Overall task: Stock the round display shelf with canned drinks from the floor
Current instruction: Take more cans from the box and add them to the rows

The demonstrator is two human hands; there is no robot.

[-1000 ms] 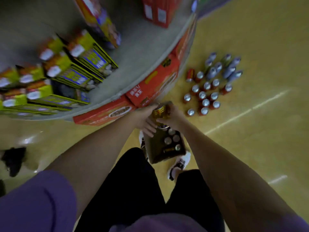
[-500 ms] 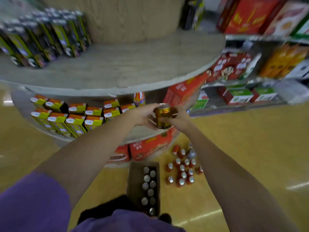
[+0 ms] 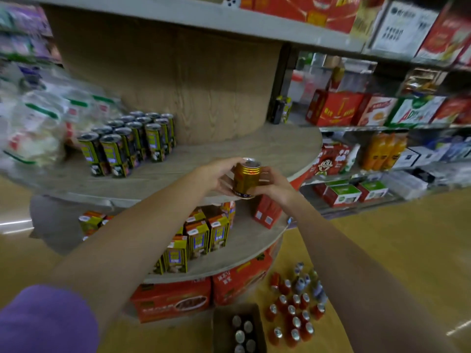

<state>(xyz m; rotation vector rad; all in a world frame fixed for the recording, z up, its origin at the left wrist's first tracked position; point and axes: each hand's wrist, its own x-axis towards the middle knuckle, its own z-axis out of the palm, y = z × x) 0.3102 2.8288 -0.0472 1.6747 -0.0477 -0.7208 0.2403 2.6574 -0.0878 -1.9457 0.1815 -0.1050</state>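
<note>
I hold a gold can [image 3: 246,180] upright between both hands, just above the front edge of the round wooden shelf [image 3: 267,151]. My left hand [image 3: 216,175] grips its left side and my right hand [image 3: 274,183] grips its right side and base. On the floor below, an open brown box [image 3: 221,327] holds several silver-topped cans [image 3: 243,332]. Beside it stands a cluster of red cans [image 3: 293,319] with a few blue cans [image 3: 309,285] behind.
Several dark cans with yellow labels [image 3: 132,141] stand at the left of the same tier. The lower tier [image 3: 244,240] carries yellow drink cartons [image 3: 198,238]. Red cases [image 3: 173,299] sit under it. Wall shelving with boxes [image 3: 362,110] lies to the right.
Both hands have lifted the gold can from the box on the floor up to the middle tier's edge. My view has risen from the floor to the shelves.
</note>
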